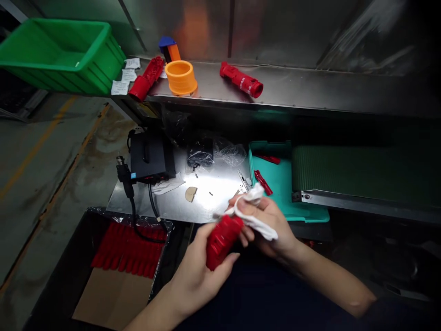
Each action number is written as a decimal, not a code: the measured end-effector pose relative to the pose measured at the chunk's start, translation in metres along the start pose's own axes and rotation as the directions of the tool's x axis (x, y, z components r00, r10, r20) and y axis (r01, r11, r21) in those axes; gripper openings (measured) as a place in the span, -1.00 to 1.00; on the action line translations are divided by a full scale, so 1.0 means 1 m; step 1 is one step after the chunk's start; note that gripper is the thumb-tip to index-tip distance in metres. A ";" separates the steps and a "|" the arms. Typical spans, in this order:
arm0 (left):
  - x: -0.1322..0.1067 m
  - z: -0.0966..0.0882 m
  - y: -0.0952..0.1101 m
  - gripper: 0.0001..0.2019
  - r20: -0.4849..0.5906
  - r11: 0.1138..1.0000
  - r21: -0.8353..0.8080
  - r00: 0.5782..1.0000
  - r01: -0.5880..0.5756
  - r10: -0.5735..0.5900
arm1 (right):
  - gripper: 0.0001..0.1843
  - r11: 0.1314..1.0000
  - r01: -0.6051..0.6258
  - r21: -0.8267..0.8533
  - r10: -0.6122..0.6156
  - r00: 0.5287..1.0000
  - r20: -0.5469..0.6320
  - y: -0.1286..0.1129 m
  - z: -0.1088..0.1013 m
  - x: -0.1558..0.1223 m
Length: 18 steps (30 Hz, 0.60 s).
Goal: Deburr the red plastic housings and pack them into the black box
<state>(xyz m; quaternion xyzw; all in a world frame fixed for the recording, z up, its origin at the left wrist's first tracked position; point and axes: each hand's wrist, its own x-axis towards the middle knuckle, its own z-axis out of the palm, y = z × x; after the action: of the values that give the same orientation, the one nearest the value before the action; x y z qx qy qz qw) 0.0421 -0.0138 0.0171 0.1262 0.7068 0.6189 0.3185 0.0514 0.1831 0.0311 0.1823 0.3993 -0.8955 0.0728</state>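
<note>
My left hand point(196, 271) is wrapped round a red plastic housing point(222, 241), held tilted above my lap. Close against its upper end, my right hand point(272, 220) grips a white cloth point(260, 226), whose loose ends stick out above and below the fingers. A thin dark tip shows at the cloth's left side; what it belongs to is hidden. Just beyond the hands lies the metal worktop point(172, 202) with a tan half-round piece point(190, 194) and small dark bits on it.
A teal tray point(289, 211) with red parts lies beside a green conveyor belt point(344, 170). The shelf above holds red housings point(243, 82), an orange ring point(181, 78) and a green bin point(99, 59). A black corded box point(151, 156) stands left, above a carton of red parts point(127, 250).
</note>
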 end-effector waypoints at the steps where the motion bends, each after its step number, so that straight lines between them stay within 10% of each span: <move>1: 0.003 0.001 0.007 -0.49 0.013 0.991 -0.119 0.998 0.059 -0.058 | -0.67 0.997 0.080 -0.011 -0.081 0.994 -0.070 0.002 -0.002 0.003; 6: 0.018 0.001 0.025 -0.58 0.035 0.687 -0.707 0.979 0.167 -0.202 | -0.67 0.973 0.164 -0.164 -0.187 0.973 -0.134 0.010 -0.013 0.007; 13: 0.022 -0.005 0.024 -0.57 -0.061 0.533 -0.844 0.973 0.068 -0.222 | -0.69 0.775 0.278 -0.568 -0.364 0.930 -0.041 0.018 0.001 -0.004; 18: 0.023 -0.005 0.018 -0.57 -0.154 0.502 -0.864 0.972 -0.044 -0.179 | -0.71 0.341 0.521 -0.782 -0.499 0.806 0.319 0.033 0.025 -0.006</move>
<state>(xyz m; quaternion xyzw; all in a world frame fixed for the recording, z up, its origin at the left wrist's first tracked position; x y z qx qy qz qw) 0.0176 -0.0014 0.0281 -0.1471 0.3403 0.8851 0.2813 0.0592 0.1416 0.0259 -0.0205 0.8147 -0.5654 -0.1268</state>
